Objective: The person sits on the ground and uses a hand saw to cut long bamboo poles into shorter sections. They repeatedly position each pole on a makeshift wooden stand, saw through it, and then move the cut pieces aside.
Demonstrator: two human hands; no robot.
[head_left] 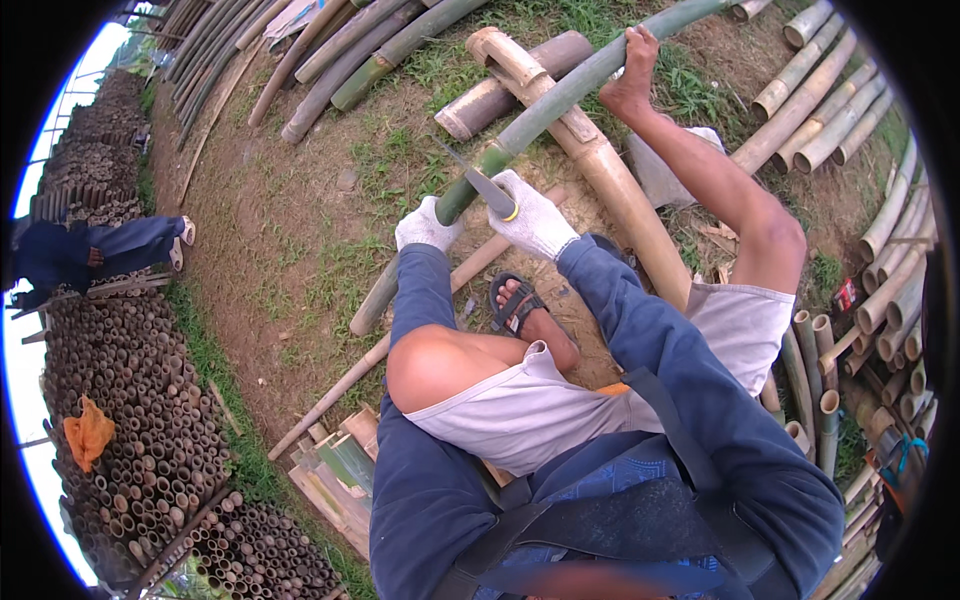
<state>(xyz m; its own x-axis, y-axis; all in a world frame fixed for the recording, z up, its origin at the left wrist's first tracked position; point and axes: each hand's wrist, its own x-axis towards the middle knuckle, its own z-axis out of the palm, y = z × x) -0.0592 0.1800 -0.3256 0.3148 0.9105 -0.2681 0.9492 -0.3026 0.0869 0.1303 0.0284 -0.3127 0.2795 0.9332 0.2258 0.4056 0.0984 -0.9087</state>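
Observation:
A green bamboo pole (585, 75) slants from the upper right down toward my knees. My left hand (428, 226), in a white knit glove, is closed around its lower part. In my gloved right hand (532, 214) is a tapered blade tool (488, 193) with a yellow ring at the handle. Its grey blade lies across the pole just beyond my left hand; whether it is a knife or a saw, I cannot tell. My bare right foot (632, 75) presses on the pole farther up. Beneath the pole, a thick bamboo support (625, 215) crosses it.
Cut bamboo poles lie at the upper left (375, 50) and right (810, 85). A large stack of bamboo (140, 430) stands at left, with an orange cloth (89, 432) on it. Another person (110, 250) is at far left. A thin pole (330, 400) lies beside my left leg.

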